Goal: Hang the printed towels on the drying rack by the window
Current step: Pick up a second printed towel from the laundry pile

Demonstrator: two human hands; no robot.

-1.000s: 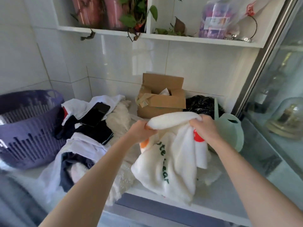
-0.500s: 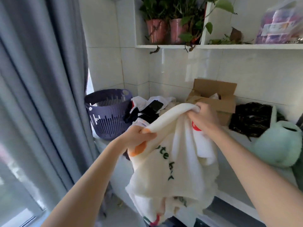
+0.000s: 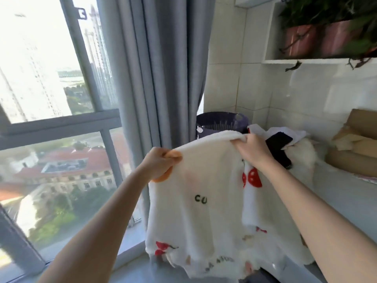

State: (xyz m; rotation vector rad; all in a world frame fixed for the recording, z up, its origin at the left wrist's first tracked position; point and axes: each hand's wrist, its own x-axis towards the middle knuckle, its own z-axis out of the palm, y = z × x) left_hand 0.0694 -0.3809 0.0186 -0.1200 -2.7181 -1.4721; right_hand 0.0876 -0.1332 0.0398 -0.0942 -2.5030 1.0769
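Observation:
A white printed towel with red and orange motifs and dark letters hangs spread out in front of me. My left hand pinches its upper left corner by an orange patch. My right hand grips the upper right edge. The towel's lower end droops to about the window sill's height. No drying rack shows in this view.
A large window fills the left, with a grey curtain beside it. A purple laundry basket and a heap of clothes sit on the white counter. A cardboard box and potted plants on a shelf are at right.
My view has swung left from the counter to the window. The towel, held in both hands, has been lifted off the pile and opened out wider.

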